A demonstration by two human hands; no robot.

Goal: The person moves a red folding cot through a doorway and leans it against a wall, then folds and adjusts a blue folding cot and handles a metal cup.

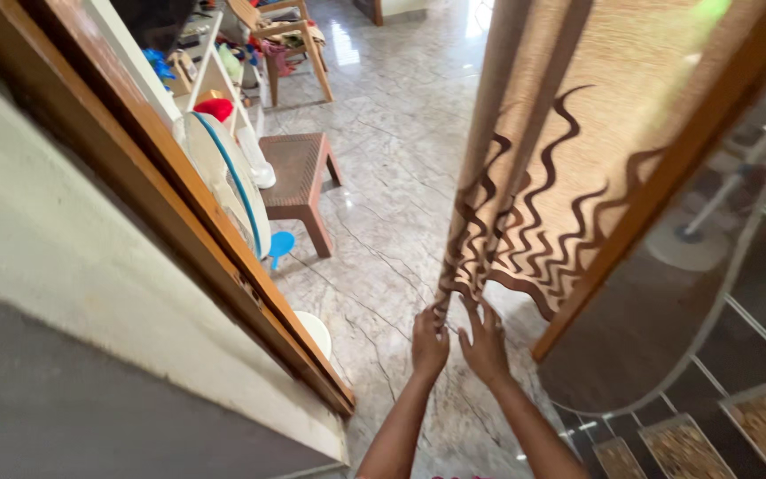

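Note:
A beige curtain (569,168) with brown wavy lines hangs in a wooden doorway. Both my arms reach down to its bottom hem. My left hand (429,341) grips the gathered lower edge of the curtain. My right hand (486,341) is just beside it, fingers spread against the same hem, touching the cloth.
A wooden door frame (179,222) runs along the left. Beyond lie a marble floor (383,177), a brown plastic stool (299,182), a white pedestal fan (223,191), a shelf with clutter and a wooden chair (290,40). A dark glass door (667,319) stands on the right.

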